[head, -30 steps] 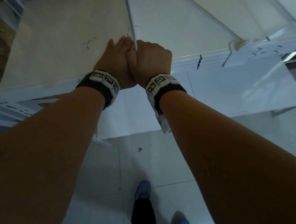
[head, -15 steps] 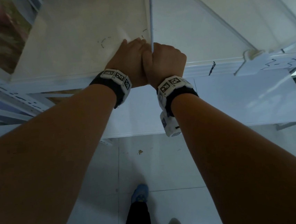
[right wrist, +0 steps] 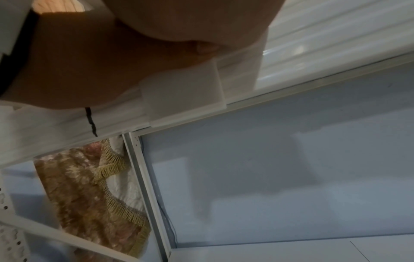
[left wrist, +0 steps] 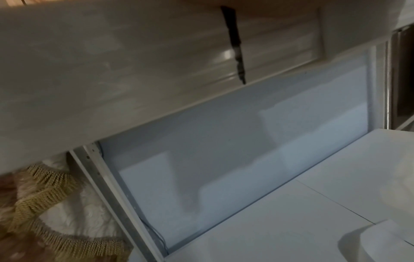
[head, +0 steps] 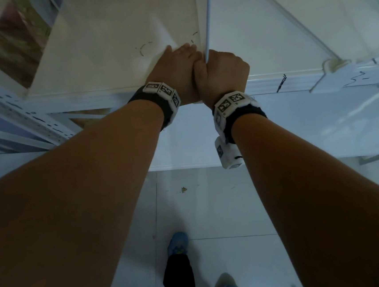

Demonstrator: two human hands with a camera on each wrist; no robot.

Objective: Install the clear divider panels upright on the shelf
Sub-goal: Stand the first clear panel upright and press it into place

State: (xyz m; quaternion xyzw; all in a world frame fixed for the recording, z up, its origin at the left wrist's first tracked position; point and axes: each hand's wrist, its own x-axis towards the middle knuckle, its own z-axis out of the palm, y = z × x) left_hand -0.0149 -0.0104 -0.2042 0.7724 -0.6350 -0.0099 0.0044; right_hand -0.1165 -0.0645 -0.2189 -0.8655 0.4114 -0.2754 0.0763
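Observation:
A clear divider panel (head: 207, 19) stands upright on the white shelf (head: 111, 65), seen edge-on as a thin pale line. My right hand (head: 222, 73) is a fist curled round the panel's front edge at the shelf's lip. My left hand (head: 176, 68) lies tight against it on the panel's left side, fingers stretched forward over the shelf. In the right wrist view the panel's clear foot clip (right wrist: 183, 92) sits over the shelf's front rail (right wrist: 313, 46), with a thumb (right wrist: 205, 47) pressing just above it. The left wrist view holds only the rail (left wrist: 134, 70).
A second clear divider (head: 287, 18) stands to the right, its clip (head: 335, 64) hooked on the rail. Black pen marks (head: 281, 83) are on the rail. A lower white shelf (head: 298, 128) juts out below. A fringed beige fabric (right wrist: 94, 186) fills the left bay. My feet (head: 177, 244) stand on tiled floor.
Both hands stay clasped at the same spot on the panel's front edge. The head view has drifted, so the shelf and panel sit further right and lower in the picture.

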